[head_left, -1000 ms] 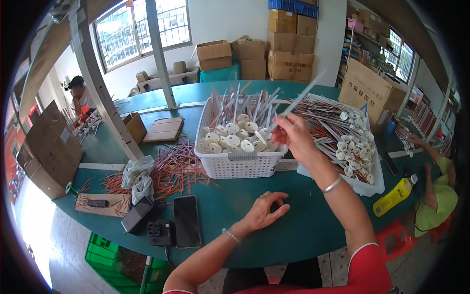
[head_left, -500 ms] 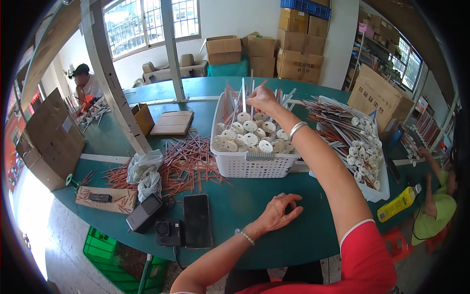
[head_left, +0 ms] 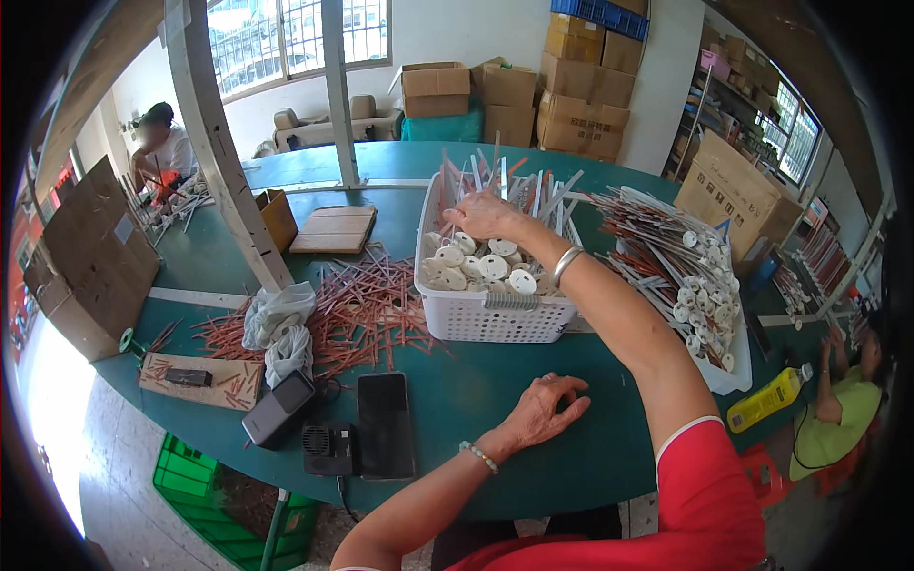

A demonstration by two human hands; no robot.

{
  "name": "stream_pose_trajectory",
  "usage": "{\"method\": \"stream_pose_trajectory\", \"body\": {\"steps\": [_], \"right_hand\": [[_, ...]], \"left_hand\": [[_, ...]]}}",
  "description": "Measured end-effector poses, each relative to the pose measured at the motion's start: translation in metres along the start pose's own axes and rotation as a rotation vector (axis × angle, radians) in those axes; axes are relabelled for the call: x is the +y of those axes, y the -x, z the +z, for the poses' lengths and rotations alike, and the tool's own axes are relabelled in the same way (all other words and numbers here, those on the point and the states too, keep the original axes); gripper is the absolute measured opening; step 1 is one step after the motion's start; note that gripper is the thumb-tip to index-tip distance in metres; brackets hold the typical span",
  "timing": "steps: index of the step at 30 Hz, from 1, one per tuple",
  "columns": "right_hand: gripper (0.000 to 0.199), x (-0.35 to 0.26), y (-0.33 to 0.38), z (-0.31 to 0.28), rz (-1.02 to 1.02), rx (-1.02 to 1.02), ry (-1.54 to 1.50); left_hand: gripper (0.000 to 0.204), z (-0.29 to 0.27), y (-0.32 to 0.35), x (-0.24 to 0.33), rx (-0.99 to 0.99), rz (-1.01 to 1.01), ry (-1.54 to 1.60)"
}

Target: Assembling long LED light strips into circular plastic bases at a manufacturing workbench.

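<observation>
My right hand (head_left: 486,217) is over the white basket (head_left: 500,317), palm down, fingers bent toward its left side among the white discs (head_left: 492,268). Its fingertips are hidden from me, so I cannot tell whether they are closed on anything. My left hand (head_left: 545,411) rests bare on the green surface (head_left: 609,466), thumb and fingers loosely parted, holding nothing. The two hands are well apart, the left one nearer the near edge.

The discs lie in the near half of the basket, and the thin strips (head_left: 552,195) bristle up beyond them, their long axes running mostly away from me toward the far edge, some leaning sideways. My right hand is directly at them; my left hand is well short, on the near side of the basket.

Just right of the basket, toward the right edge, a white tray (head_left: 728,381) carries a heap of longer sticks (head_left: 647,247), with disc ends bunched toward its near right corner. Left of the basket, reddish sticks (head_left: 371,309) are scattered beside a crumpled plastic bag (head_left: 288,357). Nearer the near edge lie a black phone (head_left: 386,426) and, left of it, a small black device (head_left: 328,447). A yellow bottle (head_left: 766,400) lies by the right edge.
</observation>
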State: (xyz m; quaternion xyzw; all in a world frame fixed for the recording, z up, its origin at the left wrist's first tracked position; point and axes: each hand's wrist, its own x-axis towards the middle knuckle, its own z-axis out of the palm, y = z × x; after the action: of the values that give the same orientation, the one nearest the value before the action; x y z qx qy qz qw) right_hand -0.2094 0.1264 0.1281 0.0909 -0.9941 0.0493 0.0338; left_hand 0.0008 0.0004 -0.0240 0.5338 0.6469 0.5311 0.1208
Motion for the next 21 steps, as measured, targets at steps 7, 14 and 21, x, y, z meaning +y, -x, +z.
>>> {"method": "stream_pose_trajectory", "body": {"steps": [7, 14, 21], "right_hand": [[0.045, 0.021, -0.013, -0.006, 0.215, 0.407, -0.105], [0.055, 0.065, -0.038, 0.002, 0.568, 0.289, -0.227], [0.058, 0.064, -0.067, 0.017, 0.466, 0.346, -0.309]], "left_hand": [[0.028, 0.000, -0.001, 0.000, 0.006, 0.003, -0.007], [0.029, 0.003, -0.001, -0.001, 0.004, -0.011, -0.008], [0.028, 0.002, -0.004, -0.004, 0.012, -0.004, -0.005]]}}
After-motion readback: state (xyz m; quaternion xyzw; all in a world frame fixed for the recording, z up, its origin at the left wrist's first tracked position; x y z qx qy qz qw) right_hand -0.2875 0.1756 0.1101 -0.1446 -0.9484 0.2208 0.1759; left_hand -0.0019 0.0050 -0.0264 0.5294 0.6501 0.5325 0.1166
